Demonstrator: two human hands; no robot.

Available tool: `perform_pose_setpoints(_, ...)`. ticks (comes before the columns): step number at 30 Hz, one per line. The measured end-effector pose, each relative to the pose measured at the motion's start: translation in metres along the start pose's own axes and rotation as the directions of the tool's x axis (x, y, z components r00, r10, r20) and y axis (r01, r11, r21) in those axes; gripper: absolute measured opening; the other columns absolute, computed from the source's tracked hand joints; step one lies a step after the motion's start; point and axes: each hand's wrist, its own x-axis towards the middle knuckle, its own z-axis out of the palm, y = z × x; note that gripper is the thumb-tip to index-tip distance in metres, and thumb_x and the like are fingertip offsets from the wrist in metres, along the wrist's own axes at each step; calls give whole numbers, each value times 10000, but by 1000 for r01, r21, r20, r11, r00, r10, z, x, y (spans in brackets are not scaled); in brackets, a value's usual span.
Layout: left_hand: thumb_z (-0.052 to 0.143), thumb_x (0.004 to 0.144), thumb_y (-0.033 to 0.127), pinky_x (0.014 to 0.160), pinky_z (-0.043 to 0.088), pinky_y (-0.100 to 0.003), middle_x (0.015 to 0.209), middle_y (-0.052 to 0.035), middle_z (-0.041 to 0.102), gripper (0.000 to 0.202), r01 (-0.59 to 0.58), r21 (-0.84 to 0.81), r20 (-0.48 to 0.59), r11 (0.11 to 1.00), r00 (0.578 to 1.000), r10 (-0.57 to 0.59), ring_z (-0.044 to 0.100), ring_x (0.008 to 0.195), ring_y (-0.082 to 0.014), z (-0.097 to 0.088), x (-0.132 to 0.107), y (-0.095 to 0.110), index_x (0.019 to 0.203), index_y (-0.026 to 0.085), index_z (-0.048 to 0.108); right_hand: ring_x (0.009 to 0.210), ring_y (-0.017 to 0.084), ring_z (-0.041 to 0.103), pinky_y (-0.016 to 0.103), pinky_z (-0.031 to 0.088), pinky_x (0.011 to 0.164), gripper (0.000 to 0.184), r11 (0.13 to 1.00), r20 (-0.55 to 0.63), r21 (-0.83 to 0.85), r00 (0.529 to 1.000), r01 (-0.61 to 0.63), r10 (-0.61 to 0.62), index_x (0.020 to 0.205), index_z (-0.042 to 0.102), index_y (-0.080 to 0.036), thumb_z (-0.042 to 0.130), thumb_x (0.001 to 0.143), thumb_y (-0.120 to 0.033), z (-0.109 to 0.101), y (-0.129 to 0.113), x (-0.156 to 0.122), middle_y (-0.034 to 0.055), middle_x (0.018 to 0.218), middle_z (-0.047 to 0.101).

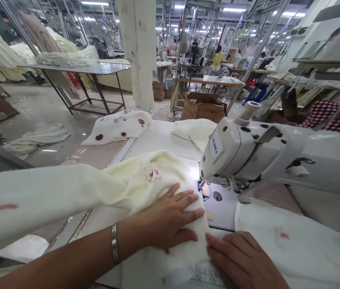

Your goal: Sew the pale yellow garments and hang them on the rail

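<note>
A cream fabric piece (141, 190) with a small reddish embroidered motif lies across the sewing table, its right edge running by the needle area of a white sewing machine (233, 154). My left hand (171, 218) rests flat on this fabric with its fingers spread, left of the metal needle plate (222, 206). Close to the front of the plate, my right hand (242, 259) has its fingers together at the fabric's edge, gripping it; the thumb is hidden. The machine's lamp lights the cloth by the needle. Below my hands, a printed ruler scale (207, 277) shows partly.
White fabric with a red mark (302, 237) lies right of the needle plate. A spotted cloth (117, 126) sits at the table's far left. Beyond stand a cardboard box (203, 107), a metal-legged table (110, 69) and a hanging cloth strip (140, 52). Cloth lies on the floor.
</note>
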Motion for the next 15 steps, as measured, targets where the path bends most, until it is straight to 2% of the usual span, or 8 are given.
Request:
perform_pose_setpoints(4,440,900,468,1078,187,-520,1383,-106,390,480,-16,26,-26,1000,1000,16,317,1299,-278,-4,3,-4,1321,241,407,736,135,606,304,405,711,253,997,94,-32,993,68,-65,913,643,-184,391,928,-164,-10,4,9,15,976,703)
perform_pose_setpoints(5,436,900,472,1077,192,-519,1378,-104,392,478,-22,32,-34,999,999,23,316,1298,-275,-3,3,-4,1319,243,409,730,130,603,302,403,702,262,996,91,-37,993,81,-77,912,644,-185,383,932,-168,-9,5,8,8,980,703)
perform_pose_setpoints(8,443,892,487,1073,202,-510,1335,-106,422,479,-48,47,-55,998,997,51,358,1257,-273,-2,6,-10,1303,243,425,708,132,584,315,389,694,361,997,-14,-49,998,56,-57,876,648,-197,296,954,-174,-3,10,6,0,956,708)
perform_pose_setpoints(10,458,885,481,1068,204,-502,1287,-109,453,463,-63,64,-57,996,996,67,408,1196,-265,-3,12,-20,1278,235,446,721,139,574,320,386,709,325,998,-22,-36,999,46,-46,899,649,-197,328,941,-173,1,17,11,8,979,703)
perform_pose_setpoints(12,459,886,473,1065,207,-480,1250,-111,475,424,-82,87,-53,993,995,87,431,1143,-252,-7,20,-34,1214,205,487,765,147,573,316,388,726,237,1000,52,-4,998,27,-27,942,647,-194,414,910,-168,3,26,19,13,1022,689)
perform_pose_setpoints(15,459,883,477,1043,251,-412,1236,-110,478,384,-112,120,-69,987,990,121,430,1102,-237,-14,35,-56,1087,160,531,787,157,576,317,402,730,209,998,64,8,996,-69,68,932,648,-197,445,896,-163,6,41,33,42,985,677)
